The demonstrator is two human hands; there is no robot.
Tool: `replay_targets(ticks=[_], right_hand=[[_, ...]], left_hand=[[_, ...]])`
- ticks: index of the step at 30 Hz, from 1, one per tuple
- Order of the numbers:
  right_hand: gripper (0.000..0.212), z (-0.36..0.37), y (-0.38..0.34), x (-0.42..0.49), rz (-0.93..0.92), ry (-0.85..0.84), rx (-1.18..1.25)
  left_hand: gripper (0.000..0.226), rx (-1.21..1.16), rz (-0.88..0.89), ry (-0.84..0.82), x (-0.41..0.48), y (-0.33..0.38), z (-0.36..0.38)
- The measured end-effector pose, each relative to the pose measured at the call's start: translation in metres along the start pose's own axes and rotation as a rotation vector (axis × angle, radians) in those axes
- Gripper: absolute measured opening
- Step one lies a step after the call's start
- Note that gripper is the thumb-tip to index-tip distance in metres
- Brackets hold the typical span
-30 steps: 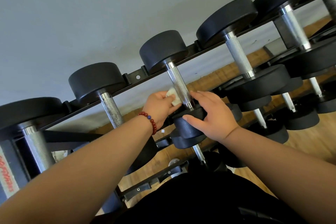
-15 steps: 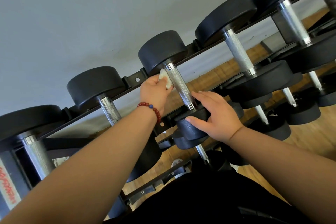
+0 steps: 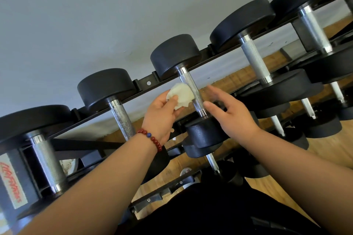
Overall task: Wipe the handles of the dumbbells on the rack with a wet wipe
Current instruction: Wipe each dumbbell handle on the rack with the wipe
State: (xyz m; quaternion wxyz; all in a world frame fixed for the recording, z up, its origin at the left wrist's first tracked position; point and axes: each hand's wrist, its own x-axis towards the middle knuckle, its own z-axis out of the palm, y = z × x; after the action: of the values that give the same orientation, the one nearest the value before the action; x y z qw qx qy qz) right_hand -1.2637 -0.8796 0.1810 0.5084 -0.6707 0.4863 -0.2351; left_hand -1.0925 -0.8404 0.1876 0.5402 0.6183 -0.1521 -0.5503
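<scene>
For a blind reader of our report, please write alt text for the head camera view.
A person's left hand holds a crumpled white wipe beside the handle of a dumbbell on a rack; the open right hand hovers beside the same handle. More dumbbells line the rack.

Seemingly open gaps between dumbbell handles (image 3: 256,61)

Your one camera: head-worn, wide-angle, looks forward and down along your forearms (image 3: 99,183). Frame rolled: rack rail (image 3: 142,84) climbs lower left to upper right. Close range: top-row dumbbells (image 3: 175,54) span mid frame, lower rows (image 3: 322,129) showing beneath, wall (image 3: 86,15) behind, wood floor (image 3: 332,152) lower right.
</scene>
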Motion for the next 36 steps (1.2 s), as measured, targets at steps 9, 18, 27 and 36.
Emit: replay_targets(ticks=[9, 18, 27, 36], right_hand=[[0.014, -0.013, -0.019, 0.044, 0.184, -0.066, 0.366], [0.045, -0.028, -0.014, 0.080, -0.717, -0.197, -0.741], [0.068, -0.040, 0.001, 0.102, -0.998, -0.513, -1.015], [0.056, -0.045, 0.006, 0.120, -1.362, -0.596, -1.020]], left_hand=[[0.020, 0.099, 0.124, 0.142, -0.012, -0.013, 0.024], [0.028, 0.237, 0.096, 0.348, -0.023, -0.054, 0.061], [0.036, 0.247, 0.140, 0.463, -0.015, -0.070, 0.063], [0.035, 0.261, 0.162, 0.533, -0.014, -0.073, 0.064]])
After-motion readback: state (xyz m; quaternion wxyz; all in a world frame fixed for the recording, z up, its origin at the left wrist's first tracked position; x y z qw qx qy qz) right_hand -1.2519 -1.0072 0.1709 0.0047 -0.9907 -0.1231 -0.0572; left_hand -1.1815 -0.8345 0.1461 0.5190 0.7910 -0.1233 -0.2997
